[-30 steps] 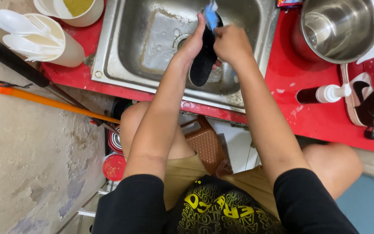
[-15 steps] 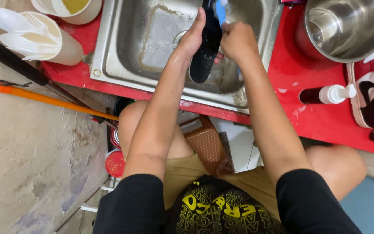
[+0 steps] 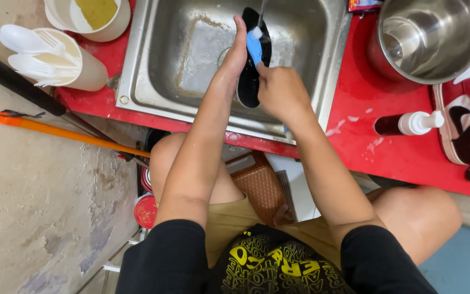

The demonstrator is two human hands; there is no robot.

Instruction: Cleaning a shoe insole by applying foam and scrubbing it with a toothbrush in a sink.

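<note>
Over the steel sink (image 3: 186, 54), my left hand (image 3: 236, 51) holds a black shoe insole (image 3: 247, 87) upright by its edge. My right hand (image 3: 278, 90) grips a blue brush (image 3: 254, 46), whose head is pressed against the face of the insole. A thin stream of water falls onto the insole's top. Both forearms reach in from below, over my knees. The brush handle is hidden inside my fist.
The sink sits in a red counter (image 3: 398, 158). On its right stand a steel pot (image 3: 431, 38), a dark pump bottle (image 3: 406, 124) and a red, white and black sneaker (image 3: 469, 128). At the left are a white tub of plastic spoons (image 3: 50, 54), a beige bowl (image 3: 91, 16) and an orange pole (image 3: 66, 133).
Both hands and the insole have shifted towards the sink's middle, under the water stream. The brush now lies on the insole's upper face, between my two hands.
</note>
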